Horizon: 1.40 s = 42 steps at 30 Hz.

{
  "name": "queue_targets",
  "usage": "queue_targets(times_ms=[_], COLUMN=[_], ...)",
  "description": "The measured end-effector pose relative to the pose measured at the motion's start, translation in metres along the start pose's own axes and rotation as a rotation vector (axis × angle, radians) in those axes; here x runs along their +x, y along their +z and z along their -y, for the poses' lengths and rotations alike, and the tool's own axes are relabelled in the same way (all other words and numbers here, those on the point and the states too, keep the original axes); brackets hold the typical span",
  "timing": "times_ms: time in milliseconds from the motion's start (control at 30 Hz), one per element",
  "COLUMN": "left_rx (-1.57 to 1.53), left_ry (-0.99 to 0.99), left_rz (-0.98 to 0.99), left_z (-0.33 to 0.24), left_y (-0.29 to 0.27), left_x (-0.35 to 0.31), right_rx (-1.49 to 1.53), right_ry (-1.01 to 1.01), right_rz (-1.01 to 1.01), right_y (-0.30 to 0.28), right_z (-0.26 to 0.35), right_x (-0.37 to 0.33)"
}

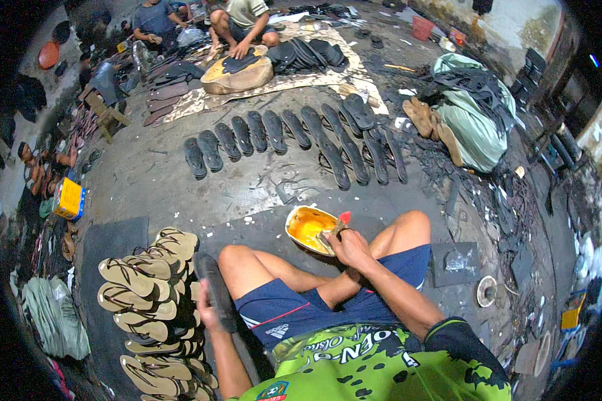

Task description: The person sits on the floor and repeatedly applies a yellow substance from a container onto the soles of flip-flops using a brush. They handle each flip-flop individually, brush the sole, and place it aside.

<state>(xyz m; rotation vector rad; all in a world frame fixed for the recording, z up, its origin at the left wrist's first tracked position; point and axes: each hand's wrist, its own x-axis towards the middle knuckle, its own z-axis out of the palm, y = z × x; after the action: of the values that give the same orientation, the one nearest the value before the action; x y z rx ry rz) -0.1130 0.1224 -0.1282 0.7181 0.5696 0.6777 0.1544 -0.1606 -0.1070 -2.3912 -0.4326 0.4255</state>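
My left hand [208, 306] is closed around a dark flat shoe sole [217, 289], held upright beside my left knee. My right hand [352, 249] grips a brush [330, 236] with a red end; its bristle end dips into a white-rimmed tub [291, 232] of yellow-orange glue in front of my crossed legs. Left of the sole, several tan sandals with dark straps [140, 275] lie stacked in overlapping rows. Beyond the tub, dark soles [255, 131] are laid out in a line on the floor, with longer rows of them [326, 147] at the right end.
A person [244, 27] squats at a round wooden block [237, 79], a hand on dark material there. Other people sit farther left. A pale green sack [475, 127] with dark scraps stands at the right, a yellow-and-blue tin [69, 198] at the left, and a roll of tape [486, 291] near my right knee.
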Motion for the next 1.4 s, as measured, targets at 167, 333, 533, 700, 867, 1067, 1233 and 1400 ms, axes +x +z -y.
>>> queue_targets(times_ms=[167, 333, 533, 700, 867, 1067, 1233, 1400], left_rx=[1.272, -0.166, 1.002, 0.481, -0.206, 0.64, 1.653, 1.31], left_ry=[0.554, 0.073, 0.239, -0.044, -0.029, 0.233, 0.414, 0.333], left_rz=[-0.195, -0.097, 0.065, 0.039, 0.201, 0.037, 0.19, 0.13], left_z=[-0.033, -0.062, -0.04, 0.014, -0.033, -0.054, 0.028, 0.032], left_y=[-0.103, -0.054, -0.001, -0.068, -0.064, -0.043, 0.028, 0.01], left_x=[-0.037, -0.064, -0.048, -0.016, -0.038, -0.047, -0.022, -0.016], right_rx=[0.261, 0.354, 0.413, 0.542, 0.817, 0.962, 1.377, 1.364], right_ry=[0.005, -0.042, -0.016, -0.05, -0.078, -0.035, -0.164, -0.261], right_rz=[0.007, -0.023, -0.045, -0.09, -0.116, -0.051, 0.024, -0.043], right_y=[0.002, 0.002, -0.003, -0.029, -0.05, -0.05, -0.099, -0.149], right_z=[-0.006, 0.0, 0.009, 0.026, 0.021, 0.034, 0.091, 0.118], right_x=[0.007, 0.012, 0.01, 0.013, 0.011, 0.019, 0.005, -0.012])
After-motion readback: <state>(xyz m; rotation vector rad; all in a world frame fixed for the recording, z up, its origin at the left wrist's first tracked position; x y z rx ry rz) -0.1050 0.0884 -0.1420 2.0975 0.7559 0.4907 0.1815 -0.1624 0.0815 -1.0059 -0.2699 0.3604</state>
